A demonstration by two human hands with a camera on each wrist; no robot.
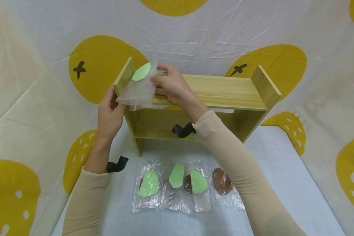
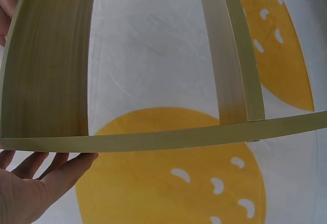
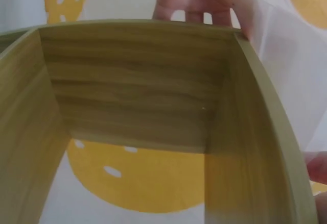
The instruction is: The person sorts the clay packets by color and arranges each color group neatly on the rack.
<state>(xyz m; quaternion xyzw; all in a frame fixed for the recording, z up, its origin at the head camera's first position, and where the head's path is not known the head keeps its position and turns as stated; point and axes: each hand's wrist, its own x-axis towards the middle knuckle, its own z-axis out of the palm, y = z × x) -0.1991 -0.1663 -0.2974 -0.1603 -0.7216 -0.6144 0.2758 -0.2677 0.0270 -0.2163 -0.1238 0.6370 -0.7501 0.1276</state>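
A two-tier wooden shelf [image 1: 224, 90] stands on the table. My right hand [image 1: 174, 86] pinches the right edge of a translucent plastic bag [image 1: 140, 93] above the shelf's left end. A flat, rounded light-green piece [image 1: 141, 71] shows at the bag's upper part. At the shelf's left side, my left hand [image 1: 109, 116] lies against the outer face of the side panel [image 2: 168, 138], fingers fairly straight in the left wrist view. The bag's lower left corner is close to the left thumb; whether they touch I cannot tell. Only part of the right hand [image 3: 319, 170] appears in the right wrist view.
In front of the shelf, several clear bags lie in a row on the pale tablecloth [image 1: 121, 203]. They hold light-green pieces [image 1: 149, 184] and brown pieces [image 1: 222, 181]. A white cloth with yellow round prints [image 1: 177, 29] hangs behind and at both sides.
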